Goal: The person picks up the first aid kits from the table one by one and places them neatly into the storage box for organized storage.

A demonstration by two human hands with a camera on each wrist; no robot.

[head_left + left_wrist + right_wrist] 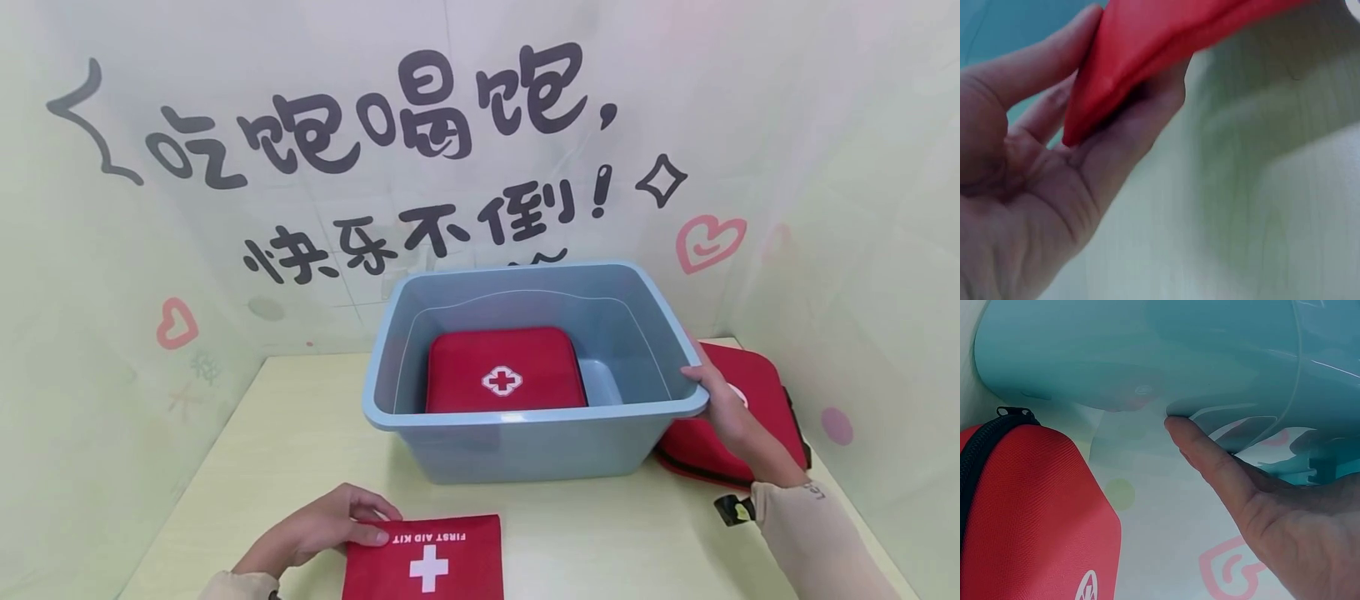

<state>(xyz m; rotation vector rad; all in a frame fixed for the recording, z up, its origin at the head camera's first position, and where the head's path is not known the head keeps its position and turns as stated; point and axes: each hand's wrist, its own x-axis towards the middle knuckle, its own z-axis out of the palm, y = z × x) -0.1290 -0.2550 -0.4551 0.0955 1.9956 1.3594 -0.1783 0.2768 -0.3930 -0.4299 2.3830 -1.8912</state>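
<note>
My left hand pinches the top left corner of a flat red first aid pouch, thumb on its front face. In the left wrist view, fingers pass beneath the red pouch. The pouch has a white cross and upside-down "FIRST AID KIT" lettering, and the head view cuts off its near end. My right hand grips the right front corner of a blue plastic tub by the rim. Inside the tub, on its left side, sits a red first aid case with a white cross emblem.
A larger red zippered bag lies right of the tub, partly behind my right forearm. The pale wooden table meets a printed cloth backdrop at the back and sides. A black tag hangs at my right cuff.
</note>
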